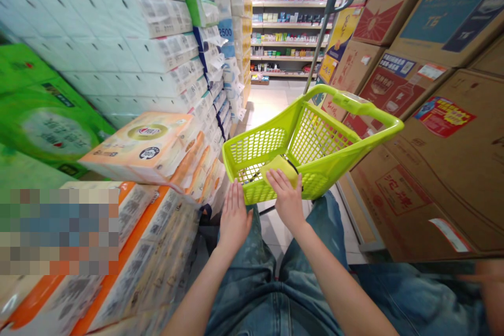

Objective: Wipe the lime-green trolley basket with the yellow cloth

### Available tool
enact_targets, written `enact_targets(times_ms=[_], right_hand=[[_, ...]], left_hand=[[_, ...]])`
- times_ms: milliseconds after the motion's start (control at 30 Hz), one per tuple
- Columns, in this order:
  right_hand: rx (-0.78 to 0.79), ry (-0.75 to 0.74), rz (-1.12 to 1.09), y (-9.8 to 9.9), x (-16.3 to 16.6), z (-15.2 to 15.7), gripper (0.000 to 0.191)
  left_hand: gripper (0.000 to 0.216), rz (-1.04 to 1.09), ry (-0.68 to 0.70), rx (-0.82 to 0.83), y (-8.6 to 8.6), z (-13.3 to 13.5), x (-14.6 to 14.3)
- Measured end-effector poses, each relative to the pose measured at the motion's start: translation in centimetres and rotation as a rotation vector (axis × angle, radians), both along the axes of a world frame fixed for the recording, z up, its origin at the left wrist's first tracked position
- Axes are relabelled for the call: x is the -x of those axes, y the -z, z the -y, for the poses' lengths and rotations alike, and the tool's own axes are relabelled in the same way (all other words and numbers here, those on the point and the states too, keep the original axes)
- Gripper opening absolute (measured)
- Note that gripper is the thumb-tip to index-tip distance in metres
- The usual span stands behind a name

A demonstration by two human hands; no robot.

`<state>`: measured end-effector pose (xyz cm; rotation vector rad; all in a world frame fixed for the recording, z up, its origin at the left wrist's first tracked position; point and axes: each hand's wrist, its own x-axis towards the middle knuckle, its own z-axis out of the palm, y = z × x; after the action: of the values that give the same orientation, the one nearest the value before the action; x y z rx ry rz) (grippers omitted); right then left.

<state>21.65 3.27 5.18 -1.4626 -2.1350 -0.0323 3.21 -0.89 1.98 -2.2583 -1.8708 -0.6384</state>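
Observation:
A lime-green plastic shopping basket (275, 139) on a trolley stands tilted in the aisle in front of my knees. My right hand (287, 199) lies over the basket's near rim, fingers curled on a green flap or handle part. My left hand (234, 215) is flat, fingers stretched out together, with its fingertips against the basket's near wall. Neither hand holds a loose item. The basket looks empty.
Stacked tissue packs (149, 147), orange, white and green, wall the left side. Brown cardboard cartons (433, 131) are piled on the right. The tiled aisle floor (271, 102) runs ahead to product shelves (287, 26). A metal trolley pole (326, 16) rises behind the basket.

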Motion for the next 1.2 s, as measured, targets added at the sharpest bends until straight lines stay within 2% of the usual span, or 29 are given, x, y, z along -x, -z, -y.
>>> enact_targets(times_ms=[133,233,433,500,567,667,733,867,967,1033,1100,1200], right_hand=[[-0.028,0.182,-0.027,-0.4,-3.4,-1.3,0.078],[-0.003,0.213,-0.058,-0.6,-2.4,-1.2,0.077],[0.070,-0.062,-0.050,0.2,5.7,1.3,0.064],[0.077,-0.114,-0.053,0.4,7.4,1.9,0.060],[0.076,-0.138,-0.047,0.5,7.6,2.1,0.059],[0.063,-0.162,-0.015,0.3,5.7,1.7,0.063],[0.048,-0.127,-0.001,0.1,3.4,1.0,0.068],[0.006,0.089,-0.022,-0.3,-1.7,-0.3,0.077],[-0.011,0.184,-0.053,-0.4,-3.6,-0.8,0.081],[-0.005,0.209,-0.073,-0.3,-3.0,-0.6,0.082],[0.016,0.200,-0.084,-0.2,-1.0,-0.2,0.081],[0.059,0.077,-0.085,0.1,3.4,0.8,0.074]], left_hand=[[0.093,0.015,-0.002,-0.004,-0.3,0.0,-0.2],[0.091,0.007,-0.002,-0.013,-0.3,0.1,-0.2],[0.091,-0.018,-0.012,-0.022,0.1,0.1,-0.2],[0.091,-0.037,-0.024,-0.021,0.2,0.1,-0.2],[0.091,-0.049,-0.033,-0.016,0.2,0.1,-0.2],[0.092,-0.043,-0.028,-0.011,0.0,0.1,-0.3],[0.091,-0.036,-0.032,-0.005,-0.1,0.0,-0.3],[0.089,-0.019,-0.037,0.001,-0.1,0.0,-0.5],[0.089,-0.010,-0.026,-0.007,-0.1,0.0,-0.5],[0.088,-0.012,-0.025,-0.008,-0.1,0.0,-0.5],[0.089,-0.015,-0.028,-0.008,-0.1,0.1,-0.5],[0.089,-0.009,-0.024,-0.015,0.1,0.1,-0.5]])
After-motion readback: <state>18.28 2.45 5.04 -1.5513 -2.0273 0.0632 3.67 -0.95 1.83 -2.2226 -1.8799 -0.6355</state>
